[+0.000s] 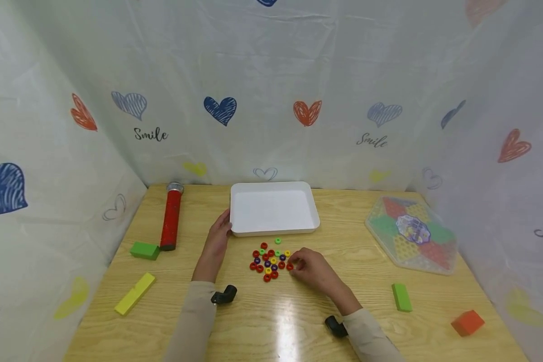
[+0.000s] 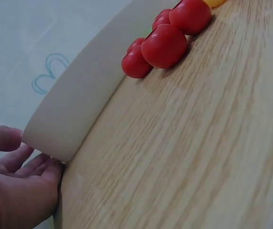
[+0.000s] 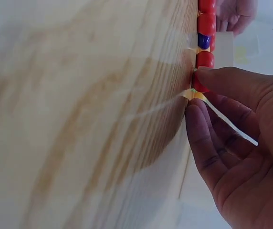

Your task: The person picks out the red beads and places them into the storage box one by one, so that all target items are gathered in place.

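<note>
Curtain (image 1: pixel 262 60), pale and printed with hearts, stands round the back and sides; wooden table (image 1: pixel 253 311) below it; two forearms in light sleeves (image 1: pixel 191 322) reach in from the near edge, the left nearly straight ahead, the right slanting inward to the middle; clear game box (image 1: pixel 413 251) with coloured sections lies flat at the right; white tray (image 1: pixel 273 208) rests at the back centre, its bare floor in plain view; left hand (image 1: pixel 215 244) is at the tray's near left corner, thumb on the wall by the rim and the other fingers bent against the outside lower down, so that it lightly grips the corner; right hand (image 1: pixel 314 270) is low over the table, palm turned inward, thumb touching a red bead while the forefinger, slightly curved, is parted from it by a small gap; red torch (image 1: pixel 171 221) lies at the left, a green block (image 1: pixel 145 250) by its lower end and a yellow block (image 1: pixel 134 294) nearer; an orange block (image 1: pixel 467 323) and another green block (image 1: pixel 402 297) lie at the right; smallest are the beads (image 1: pixel 267 263), red, yellow, green and purple, loosely bunched on the wood just in front of the tray, the touched red bead (image 1: pixel 290 267) at their right edge.
</note>
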Available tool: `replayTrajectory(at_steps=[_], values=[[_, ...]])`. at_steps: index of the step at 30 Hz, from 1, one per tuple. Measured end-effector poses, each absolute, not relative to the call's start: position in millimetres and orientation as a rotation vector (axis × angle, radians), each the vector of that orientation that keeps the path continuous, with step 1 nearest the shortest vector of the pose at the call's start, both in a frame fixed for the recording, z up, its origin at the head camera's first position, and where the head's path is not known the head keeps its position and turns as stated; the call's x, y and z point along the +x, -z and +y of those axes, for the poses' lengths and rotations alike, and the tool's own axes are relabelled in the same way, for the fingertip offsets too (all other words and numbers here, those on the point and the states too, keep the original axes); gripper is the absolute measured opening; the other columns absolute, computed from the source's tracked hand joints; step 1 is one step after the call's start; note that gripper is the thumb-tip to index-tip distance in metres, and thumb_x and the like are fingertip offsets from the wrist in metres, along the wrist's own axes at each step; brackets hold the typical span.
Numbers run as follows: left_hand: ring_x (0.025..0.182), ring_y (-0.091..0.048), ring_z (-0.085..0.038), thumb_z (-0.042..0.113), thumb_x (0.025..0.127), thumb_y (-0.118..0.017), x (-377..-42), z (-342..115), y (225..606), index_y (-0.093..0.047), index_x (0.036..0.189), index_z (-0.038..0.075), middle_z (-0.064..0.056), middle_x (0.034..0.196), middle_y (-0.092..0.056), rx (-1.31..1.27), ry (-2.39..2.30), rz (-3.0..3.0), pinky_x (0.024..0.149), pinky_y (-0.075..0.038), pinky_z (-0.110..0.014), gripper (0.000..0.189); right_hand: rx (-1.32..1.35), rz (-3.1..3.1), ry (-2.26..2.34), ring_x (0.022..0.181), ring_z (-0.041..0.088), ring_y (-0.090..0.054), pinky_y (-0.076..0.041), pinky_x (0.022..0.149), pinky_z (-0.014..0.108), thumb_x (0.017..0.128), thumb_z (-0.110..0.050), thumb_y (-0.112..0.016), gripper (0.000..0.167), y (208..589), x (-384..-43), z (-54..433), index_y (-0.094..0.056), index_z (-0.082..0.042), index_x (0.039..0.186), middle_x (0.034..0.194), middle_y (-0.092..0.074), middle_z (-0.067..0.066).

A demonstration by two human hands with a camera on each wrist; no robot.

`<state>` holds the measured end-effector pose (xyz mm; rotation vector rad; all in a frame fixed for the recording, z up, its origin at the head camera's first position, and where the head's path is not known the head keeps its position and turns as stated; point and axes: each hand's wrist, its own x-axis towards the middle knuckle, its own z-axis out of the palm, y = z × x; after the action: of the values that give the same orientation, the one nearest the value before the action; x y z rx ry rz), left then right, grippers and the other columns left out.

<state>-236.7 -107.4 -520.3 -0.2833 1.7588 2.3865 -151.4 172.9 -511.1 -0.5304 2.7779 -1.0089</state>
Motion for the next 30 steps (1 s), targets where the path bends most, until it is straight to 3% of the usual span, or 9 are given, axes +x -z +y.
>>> replayTrajectory(at_steps=[11, 20, 30], values=[[0.145, -0.022, -0.020, 0.002, 0.101, -0.036, -234, -114, 525, -0.028, 0.152, 0.007, -0.012, 0.158, -0.024, -0.191, -2.440, 1.713, 0.119, -0.019, -0.039, 0.051, -0.613, 2.731, 1.122, 0.082, 0.011, -0.063, -0.054, 0.070, 0.024, 0.086, -0.010, -0.071, 0.017, 479, -163, 165, -0.066, -0.012, 0.101, 0.097, -0.064, -0.001], [0.146, -0.020, -0.022, 0.000, 0.101, -0.037, -238, -114, 528, -0.028, 0.151, 0.004, -0.014, 0.158, -0.023, -0.152, -2.484, 1.674, 0.119, -0.019, -0.040, 0.051, -0.640, 2.749, 1.254, 0.084, 0.011, -0.064, -0.056, 0.070, 0.028, 0.087, -0.017, -0.071, 0.014, 448, -224, 155, -0.067, -0.017, 0.101, 0.096, -0.067, -0.004], [0.146, -0.020, -0.025, 0.000, 0.100, -0.037, -235, -115, 529, -0.028, 0.151, 0.003, -0.016, 0.158, -0.023, -0.161, -2.466, 1.679, 0.119, -0.018, -0.042, 0.051, -0.548, 2.741, 1.283, 0.084, 0.013, -0.065, -0.054, 0.070, 0.029, 0.087, -0.020, -0.072, 0.014, 453, -281, 129, -0.066, -0.017, 0.099, 0.093, -0.068, -0.002]])
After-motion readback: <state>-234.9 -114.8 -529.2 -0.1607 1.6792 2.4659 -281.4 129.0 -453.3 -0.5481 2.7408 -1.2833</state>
